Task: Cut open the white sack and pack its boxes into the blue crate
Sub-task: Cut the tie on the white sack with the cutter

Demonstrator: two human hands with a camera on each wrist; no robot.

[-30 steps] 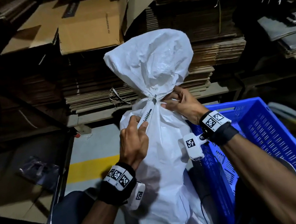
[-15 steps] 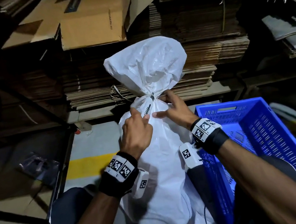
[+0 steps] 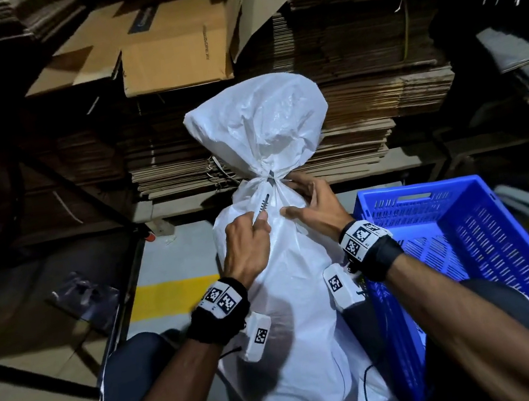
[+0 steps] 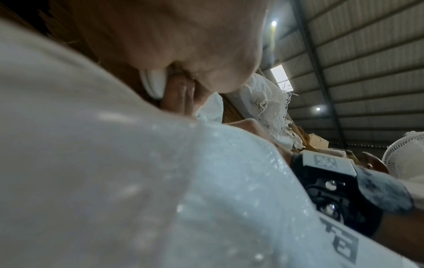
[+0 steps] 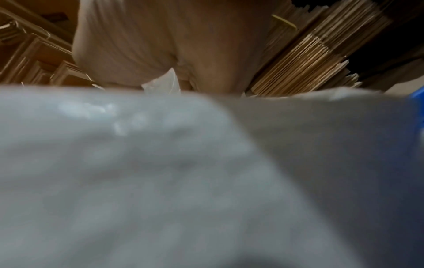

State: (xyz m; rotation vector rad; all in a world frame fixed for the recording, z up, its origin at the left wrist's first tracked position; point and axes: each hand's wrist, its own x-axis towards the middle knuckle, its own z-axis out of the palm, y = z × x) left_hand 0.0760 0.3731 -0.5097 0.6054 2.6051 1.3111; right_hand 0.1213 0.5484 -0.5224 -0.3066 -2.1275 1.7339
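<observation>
The white sack (image 3: 291, 299) stands upright between my knees, its neck cinched by a dark tie (image 3: 271, 175). My left hand (image 3: 249, 243) grips a small cutter whose blade (image 3: 264, 204) lies against the sack and points up at the tie. In the left wrist view the cutter's white handle (image 4: 153, 85) shows under the palm. My right hand (image 3: 311, 203) holds the gathered sack just below the tie on the right, thumb pressed on the fabric. The blue crate (image 3: 468, 238) sits to the right, with no boxes showing in it. The sack's contents are hidden.
Stacks of flattened cardboard (image 3: 363, 110) fill the shelves behind the sack, with an open carton (image 3: 172, 52) on top. A dark metal frame (image 3: 125, 289) and a yellow floor stripe (image 3: 171, 296) lie to the left. A white fan (image 4: 406, 156) stands off to the right.
Both hands stay at the sack's neck. The right hand's grip has slid slightly lower below the tie, and the blade still points up at the tie.
</observation>
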